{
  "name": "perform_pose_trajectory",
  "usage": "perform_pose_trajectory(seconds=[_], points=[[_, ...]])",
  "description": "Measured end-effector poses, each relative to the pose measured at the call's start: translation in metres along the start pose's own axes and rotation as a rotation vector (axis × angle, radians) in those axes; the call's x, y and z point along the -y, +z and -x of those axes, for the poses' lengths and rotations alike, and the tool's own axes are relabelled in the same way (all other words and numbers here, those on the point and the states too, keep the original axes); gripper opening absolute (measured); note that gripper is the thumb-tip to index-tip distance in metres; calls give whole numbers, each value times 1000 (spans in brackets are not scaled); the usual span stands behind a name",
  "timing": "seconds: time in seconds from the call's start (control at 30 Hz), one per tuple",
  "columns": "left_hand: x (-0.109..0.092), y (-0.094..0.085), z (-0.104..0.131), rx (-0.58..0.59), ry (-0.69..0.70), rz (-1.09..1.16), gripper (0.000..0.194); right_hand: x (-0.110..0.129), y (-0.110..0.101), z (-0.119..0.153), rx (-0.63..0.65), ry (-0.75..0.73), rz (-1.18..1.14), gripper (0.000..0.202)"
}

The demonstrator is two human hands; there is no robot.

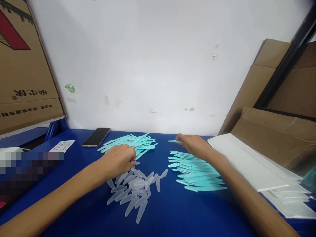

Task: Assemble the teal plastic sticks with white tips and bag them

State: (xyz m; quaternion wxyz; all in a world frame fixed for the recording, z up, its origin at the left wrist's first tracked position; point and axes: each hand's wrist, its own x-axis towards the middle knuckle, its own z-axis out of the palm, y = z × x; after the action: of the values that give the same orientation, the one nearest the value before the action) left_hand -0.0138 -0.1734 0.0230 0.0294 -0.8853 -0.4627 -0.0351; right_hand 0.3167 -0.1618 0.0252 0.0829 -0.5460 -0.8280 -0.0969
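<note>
My left hand (122, 158) is closed in a pinch on a small translucent blade cover (137, 163), just above a loose heap of such covers (134, 187). My right hand (191, 144) pinches a slim turquoise stick that looks like an eyebrow razor (172, 141), its tip pointing left. Below that hand lies a row of similar turquoise razors (195, 171), roughly side by side. Behind my left hand is a second, more tangled turquoise pile (133, 141). My right fingers hide part of the held razor.
A phone (96, 137) and a printed card (63, 146) lie on the blue table (160, 214) at the left. White plastic sleeves or sheets (251, 161) are stacked at the right. Cardboard boxes (27, 65) flank both sides, with a white wall (153, 65) behind.
</note>
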Motion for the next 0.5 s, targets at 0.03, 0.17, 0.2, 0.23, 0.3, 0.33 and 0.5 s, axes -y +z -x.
perform_pose_trajectory(seconds=[0.03, 0.17, 0.2, 0.23, 0.3, 0.33, 0.5], points=[[0, 2, 0, -3, 21, 10, 18, 3, -1, -1, -23, -25, -2, 19], [2, 8, -1, -30, 87, 36, 17, 17, -3, -2, -83, -113, -17, 23], [2, 9, -2, -35, 101, 47, 19, 20, -3, -1, -92, -131, -29, 24], [2, 9, -2, -39, 115, 58, 22, 23, -4, -1, -99, -148, -44, 24], [2, 10, -2, -47, 138, 67, 27, 30, -5, 0, -111, -177, -76, 24], [1, 10, -2, -51, 147, 61, 28, 33, -5, 0, -117, -192, -89, 24], [-7, 3, 0, -126, 157, 48, 22, 48, -7, 2, -155, -278, -111, 22]])
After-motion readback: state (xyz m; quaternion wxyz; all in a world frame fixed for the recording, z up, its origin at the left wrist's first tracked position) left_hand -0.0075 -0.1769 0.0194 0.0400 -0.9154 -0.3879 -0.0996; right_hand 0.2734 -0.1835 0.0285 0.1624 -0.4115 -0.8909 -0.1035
